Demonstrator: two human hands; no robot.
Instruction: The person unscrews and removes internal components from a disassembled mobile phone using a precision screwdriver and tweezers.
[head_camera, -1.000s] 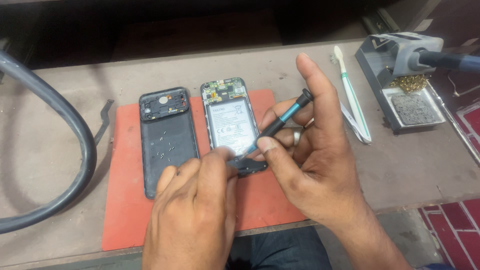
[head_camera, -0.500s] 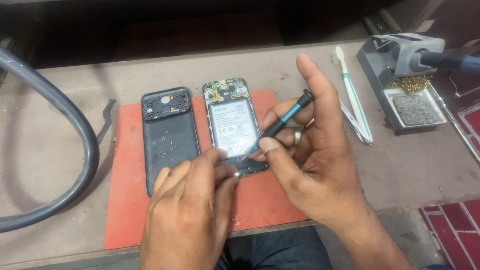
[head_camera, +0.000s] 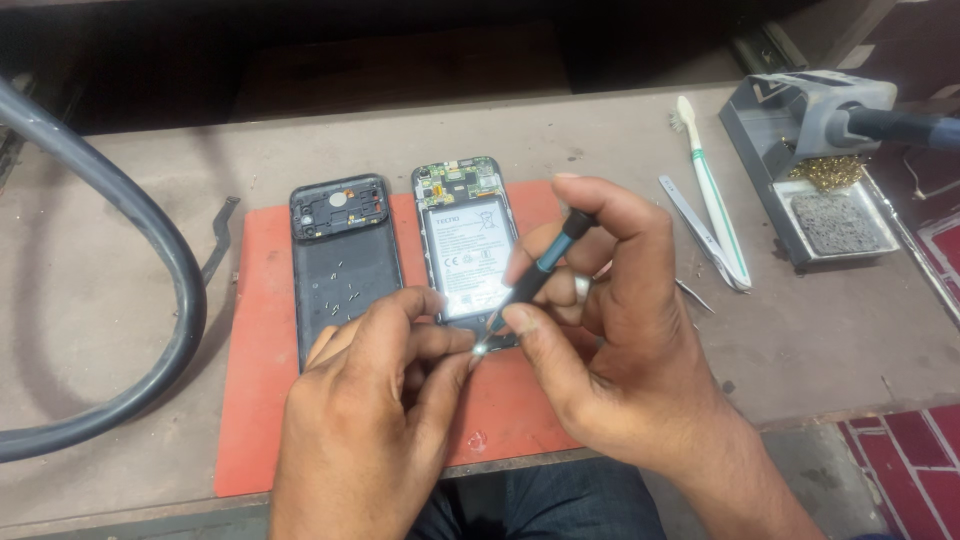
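At the centre of the frame, on an orange work mat (head_camera: 260, 400): one opened phone (head_camera: 466, 250), back removed, circuit board and white-labelled battery exposed, lying flat.

Just left of it, also on the mat: one dark back cover (head_camera: 343, 265), inner side up, with several tiny screws resting on it.

Right hand (head_camera: 610, 340): fingers clamped on a precision screwdriver (head_camera: 535, 275) with a black and teal shaft, tilted, tip down at the phone's lower edge.

Left hand (head_camera: 370, 420): thumb and forefinger pinched together at that same lower edge, touching the screwdriver tip.

Right of the mat, on the brown bench (head_camera: 120, 470): a white and green brush (head_camera: 712, 195) and metal tweezers (head_camera: 690, 215).

Upper right: a soldering iron stand (head_camera: 810, 160) with brass wool.

Left side: a thick grey hose (head_camera: 150, 250), curved.
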